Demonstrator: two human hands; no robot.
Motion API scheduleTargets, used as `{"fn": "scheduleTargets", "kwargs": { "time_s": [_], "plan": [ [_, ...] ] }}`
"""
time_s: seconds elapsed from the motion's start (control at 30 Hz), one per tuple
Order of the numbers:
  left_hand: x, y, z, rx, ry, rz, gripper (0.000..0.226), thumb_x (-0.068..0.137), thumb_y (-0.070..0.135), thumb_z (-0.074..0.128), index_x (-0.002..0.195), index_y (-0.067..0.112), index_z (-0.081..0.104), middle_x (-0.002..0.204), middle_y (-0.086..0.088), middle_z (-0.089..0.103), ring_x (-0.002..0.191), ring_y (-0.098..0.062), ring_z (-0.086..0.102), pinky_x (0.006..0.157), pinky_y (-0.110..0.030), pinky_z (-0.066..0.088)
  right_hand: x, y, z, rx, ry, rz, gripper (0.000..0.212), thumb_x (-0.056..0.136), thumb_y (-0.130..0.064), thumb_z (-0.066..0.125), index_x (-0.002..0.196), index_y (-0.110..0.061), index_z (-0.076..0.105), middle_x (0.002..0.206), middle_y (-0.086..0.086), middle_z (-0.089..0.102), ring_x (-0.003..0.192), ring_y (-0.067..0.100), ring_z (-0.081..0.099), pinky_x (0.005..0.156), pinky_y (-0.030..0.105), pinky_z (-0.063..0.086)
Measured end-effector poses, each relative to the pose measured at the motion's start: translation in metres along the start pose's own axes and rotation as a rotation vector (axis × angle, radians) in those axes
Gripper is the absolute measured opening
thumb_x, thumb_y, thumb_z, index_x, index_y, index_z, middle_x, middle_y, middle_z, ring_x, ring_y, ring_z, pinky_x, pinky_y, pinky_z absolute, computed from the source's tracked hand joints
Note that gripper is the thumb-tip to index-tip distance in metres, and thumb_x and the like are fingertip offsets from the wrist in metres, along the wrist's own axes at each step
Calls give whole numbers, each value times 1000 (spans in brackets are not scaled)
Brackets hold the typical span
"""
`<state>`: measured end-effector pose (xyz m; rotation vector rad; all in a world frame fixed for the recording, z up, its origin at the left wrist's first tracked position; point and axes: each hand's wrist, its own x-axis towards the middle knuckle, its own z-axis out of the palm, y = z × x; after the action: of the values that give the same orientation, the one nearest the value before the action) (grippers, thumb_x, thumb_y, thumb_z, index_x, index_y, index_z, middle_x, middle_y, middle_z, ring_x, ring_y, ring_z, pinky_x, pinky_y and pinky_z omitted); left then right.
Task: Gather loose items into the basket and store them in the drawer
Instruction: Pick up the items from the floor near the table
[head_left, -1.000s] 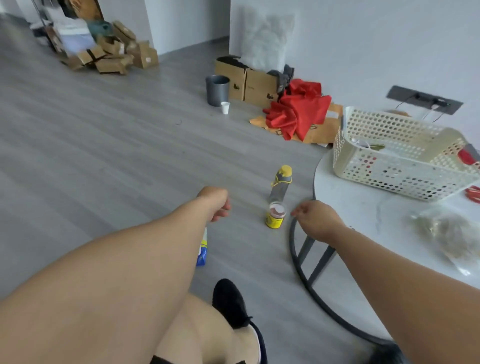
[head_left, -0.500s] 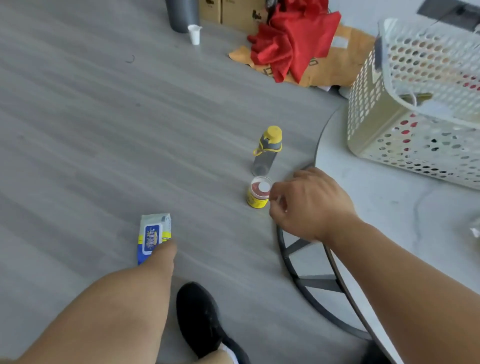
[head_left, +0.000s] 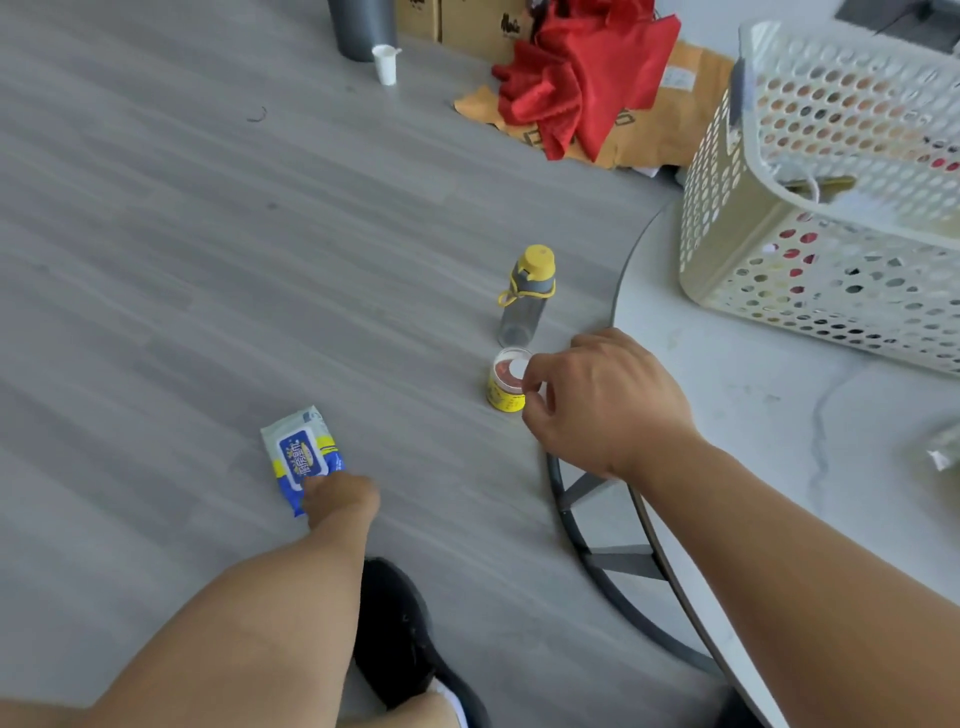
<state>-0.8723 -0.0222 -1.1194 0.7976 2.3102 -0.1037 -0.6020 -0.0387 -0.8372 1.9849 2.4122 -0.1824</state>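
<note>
While both hands reach down, right hand (head_left: 597, 405) fingers curl at the jar (head_left: 509, 382) on the floor; left hand (head_left: 340, 499) covers the wipes pack (head_left: 301, 454), grip unclear. Risk: knocking the bottle (head_left: 524, 296) beside it.

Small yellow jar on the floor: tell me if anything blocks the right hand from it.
Nothing visible does. The right hand is beside the small yellow jar, its fingers at the lid. The water bottle stands behind the jar, clear of the reach.

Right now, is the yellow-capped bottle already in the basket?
No, the yellow-capped bottle stands upright on the grey floor, apart from the basket, which sits on the white table.
</note>
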Motion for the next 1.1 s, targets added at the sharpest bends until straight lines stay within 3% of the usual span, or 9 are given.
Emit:
{"fn": "scheduleTargets", "kwargs": {
  "time_s": [0.2,0.33,0.43,0.6,0.73,0.83,0.93,1.0,1.1],
  "plan": [
    [50,-22,5,-43,8,-25,109,88,48,70,164,36,-8,167,-18,14,149,-39,20,119,-46,27,4,2,7,-61,-6,-13,34,97,-45,41,98,-33,73,77,-5,63,90,23,59,88,32,44],
    [60,-15,13,-91,57,12,114,80,64,74,164,28,7,161,-13,32,141,-37,37,114,-46,36,7,3,10,-52,8,-9,34,94,-47,42,93,-32,72,71,-5,55,84,24,55,87,35,48],
    [68,7,13,-84,71,-98,112,83,75,58,164,21,2,160,-23,29,144,-44,27,117,-53,28,7,4,13,-73,33,-19,30,94,-44,42,77,-26,58,63,-5,49,74,25,49,83,37,48],
    [66,9,9,-234,166,-137,88,87,29,77,153,16,19,146,-30,33,132,-45,39,107,-51,40,9,5,13,-97,62,-47,28,92,-38,47,67,-24,46,56,-4,48,68,26,49,80,36,45],
    [34,-8,22,-197,133,30,90,87,39,74,152,13,17,139,-32,41,126,-47,44,96,-54,47,9,4,11,-120,54,-41,27,91,-38,47,67,-24,51,57,-4,50,69,26,49,79,34,44],
    [-12,13,24,-540,27,92,64,92,37,69,142,16,34,135,-18,58,122,-42,57,99,-46,49,8,2,10,-143,38,-48,28,92,-38,46,68,-24,51,59,-4,49,70,25,47,79,34,43],
    [-69,49,1,-1285,-339,-152,17,95,34,64,105,21,59,100,-4,64,86,-27,66,77,-33,50,9,0,3,-136,-30,-33,30,94,-40,43,73,-23,55,64,-3,50,76,25,49,82,34,42],
    [-111,58,-25,-1607,-639,-248,19,94,40,60,91,22,66,100,-2,64,80,-18,62,69,-27,47,4,-4,-5,-124,-46,-37,30,96,-40,43,82,-24,64,70,-3,57,84,25,54,84,34,42],
    [-160,55,-64,-1781,-802,-53,37,96,41,46,111,23,74,112,-4,70,92,-19,62,71,-28,42,-8,-7,-9,14,-32,55,30,97,-39,46,89,-28,72,77,0,62,94,25,57,80,33,43]
  ]
}}
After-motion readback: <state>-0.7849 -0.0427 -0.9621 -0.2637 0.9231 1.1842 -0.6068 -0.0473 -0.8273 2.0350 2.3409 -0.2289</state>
